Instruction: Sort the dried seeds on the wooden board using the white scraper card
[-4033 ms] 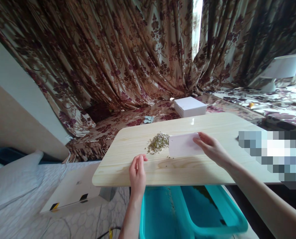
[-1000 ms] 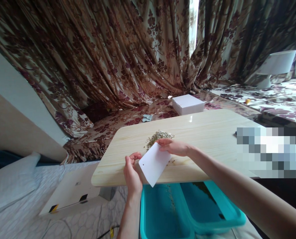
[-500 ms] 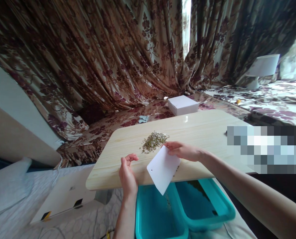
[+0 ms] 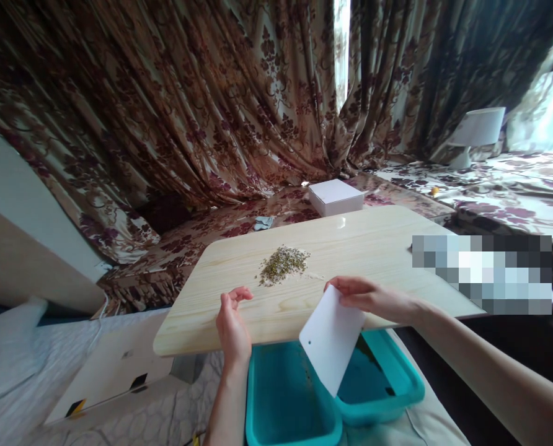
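Note:
A white card [image 4: 328, 337] with a small hole near one corner is pinched in my right hand [image 4: 369, 297]. It tilts over the table's near edge, its lower end above the teal bins. On the pale wood-grain table [image 4: 369, 241] lies a loose pile of small green and dark grains [image 4: 283, 264], with whitish dust beside it. My left hand [image 4: 234, 322] is at the near left edge of the table, fingers apart and curved, holding nothing. Below the edge are a left teal bin [image 4: 253, 396] and a right teal bin [image 4: 416, 390], the right one with dark greenish matter inside.
A white box [image 4: 336, 197] and a folded grey cloth [image 4: 263, 223] lie beyond the table on a floral cover. A white lamp [image 4: 483, 127] stands at the far right. To the left rests a pale flat board [image 4: 104, 365] on the bedding. A blurred patch covers the table's right end.
My right hand has moved the card right and toward me, away from the pile, to over the bins. The grains near the table edge no longer show. My left hand has hardly moved.

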Motion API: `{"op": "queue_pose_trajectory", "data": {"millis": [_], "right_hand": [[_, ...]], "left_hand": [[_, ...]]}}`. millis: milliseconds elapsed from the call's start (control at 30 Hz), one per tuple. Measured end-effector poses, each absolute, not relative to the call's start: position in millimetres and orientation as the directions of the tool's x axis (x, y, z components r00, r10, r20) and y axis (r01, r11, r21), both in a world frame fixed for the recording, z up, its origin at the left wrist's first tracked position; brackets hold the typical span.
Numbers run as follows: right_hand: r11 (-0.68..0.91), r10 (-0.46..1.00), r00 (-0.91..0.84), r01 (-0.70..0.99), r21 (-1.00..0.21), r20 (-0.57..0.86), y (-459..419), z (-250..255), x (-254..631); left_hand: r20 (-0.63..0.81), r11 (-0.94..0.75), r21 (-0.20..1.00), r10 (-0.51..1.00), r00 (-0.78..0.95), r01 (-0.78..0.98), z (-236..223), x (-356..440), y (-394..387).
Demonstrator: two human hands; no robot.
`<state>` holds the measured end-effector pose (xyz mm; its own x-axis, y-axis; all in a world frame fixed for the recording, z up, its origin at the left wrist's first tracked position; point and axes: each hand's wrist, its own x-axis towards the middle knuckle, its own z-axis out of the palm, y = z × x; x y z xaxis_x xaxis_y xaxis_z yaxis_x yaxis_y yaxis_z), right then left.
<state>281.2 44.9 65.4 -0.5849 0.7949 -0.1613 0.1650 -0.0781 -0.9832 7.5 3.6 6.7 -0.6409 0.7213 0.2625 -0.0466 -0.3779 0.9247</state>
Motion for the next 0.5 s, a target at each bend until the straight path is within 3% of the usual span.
{"op": "queue_pose_trajectory", "data": {"millis": [200,367,500], "right_hand": [[-0.11,0.863,-0.48,0.125,-0.986,-0.157,21,60,296],[-0.019,0.992,-0.126,-0.08,-0.997,-0.009,38,60,306],[0.108,0.991,0.083,-0.038,-0.993,0.105,64,60,306]], "left_hand": [[0.279,-0.371,0.929,0.722,-0.634,-0.013,3,6,4],[0.321,-0.333,0.938,0.716,-0.62,0.101,-5,2,7],[0.348,-0.302,0.936,0.718,-0.602,0.181,-6,2,7]]}}
